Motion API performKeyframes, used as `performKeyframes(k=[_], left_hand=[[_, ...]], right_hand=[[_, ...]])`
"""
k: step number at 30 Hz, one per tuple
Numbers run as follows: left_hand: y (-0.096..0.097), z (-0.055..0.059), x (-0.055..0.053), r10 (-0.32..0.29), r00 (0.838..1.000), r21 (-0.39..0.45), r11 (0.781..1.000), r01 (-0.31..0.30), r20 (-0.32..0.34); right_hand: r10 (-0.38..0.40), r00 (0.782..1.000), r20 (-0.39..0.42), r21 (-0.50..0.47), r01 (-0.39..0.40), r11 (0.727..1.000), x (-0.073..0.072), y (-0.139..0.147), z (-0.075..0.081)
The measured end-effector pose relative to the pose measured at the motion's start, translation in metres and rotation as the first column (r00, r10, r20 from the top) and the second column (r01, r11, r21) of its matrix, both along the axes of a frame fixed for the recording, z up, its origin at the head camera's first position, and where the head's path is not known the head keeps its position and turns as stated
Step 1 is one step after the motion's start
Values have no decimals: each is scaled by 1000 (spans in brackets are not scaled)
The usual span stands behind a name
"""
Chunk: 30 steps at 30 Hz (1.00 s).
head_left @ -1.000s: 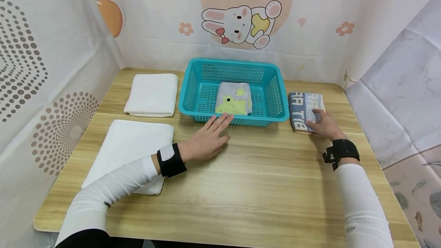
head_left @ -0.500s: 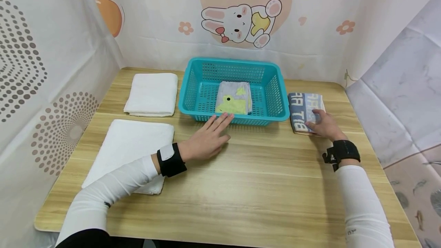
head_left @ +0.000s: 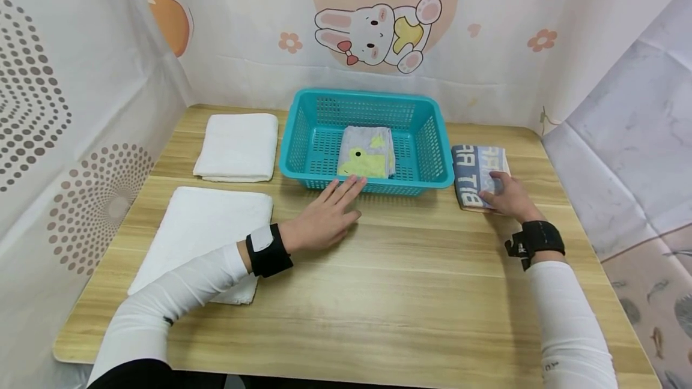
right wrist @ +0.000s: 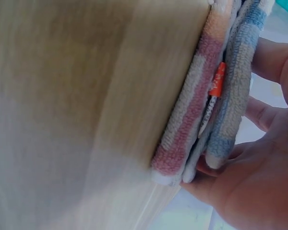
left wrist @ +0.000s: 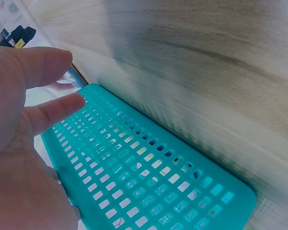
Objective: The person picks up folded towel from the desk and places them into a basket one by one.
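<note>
My left hand [head_left: 323,219] has its fingers extended, the tips right at the front rim of a turquoise plastic basket [head_left: 294,152]. From the left wrist view, thumb and forefinger stand apart beside the perforated basket wall [left wrist: 134,158]. Inside the basket lies a folded grey towel [head_left: 365,152] with a yellow-green animal on it. On the right, my right hand [head_left: 512,197] is at a folded blue-and-white lettered towel [head_left: 469,176]. Seen from the right wrist, the thumb lies over this towel [right wrist: 235,96] while lower fingertips tuck in at its side, between the layers. An orange tag [right wrist: 218,79] shows in the fold.
Two white towels lie on the left: a smaller folded towel [head_left: 236,147] at the back and a larger towel [head_left: 202,233] partly under my left forearm. Everything sits on a wooden table [head_left: 394,311]. Printed curtains [head_left: 243,23] close off the back and both sides.
Both hands, the basket and the towels stay in place. Only the head view shifts very slightly.
</note>
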<state>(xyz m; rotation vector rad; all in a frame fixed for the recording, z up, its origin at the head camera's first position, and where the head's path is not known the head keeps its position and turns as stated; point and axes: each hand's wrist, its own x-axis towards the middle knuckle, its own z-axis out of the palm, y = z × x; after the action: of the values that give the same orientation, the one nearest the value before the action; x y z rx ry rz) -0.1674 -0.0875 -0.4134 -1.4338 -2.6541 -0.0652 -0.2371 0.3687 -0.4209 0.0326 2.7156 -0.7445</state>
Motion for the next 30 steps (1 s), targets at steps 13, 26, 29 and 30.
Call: performKeyframes(k=[13,26,29,30], left_hand=[[0,1,1,2,1000,1,1000,-2,-1],[1,0,0,-3,1000,5,1000,3,-18],[1,-1,0,-5,1000,6,1000,5,-17],[1,-1,-1,-4,1000,6,1000,4,-17]], right_hand=[[-15,1000,15,-5,15,1000,4,-2,1],[-17,1000,-11,-23,16,1000,8,-2,-2],[-22,1000,-4,-24,22,999,9,-3,-1],[-22,1000,-5,-24,22,999,9,-3,-1]])
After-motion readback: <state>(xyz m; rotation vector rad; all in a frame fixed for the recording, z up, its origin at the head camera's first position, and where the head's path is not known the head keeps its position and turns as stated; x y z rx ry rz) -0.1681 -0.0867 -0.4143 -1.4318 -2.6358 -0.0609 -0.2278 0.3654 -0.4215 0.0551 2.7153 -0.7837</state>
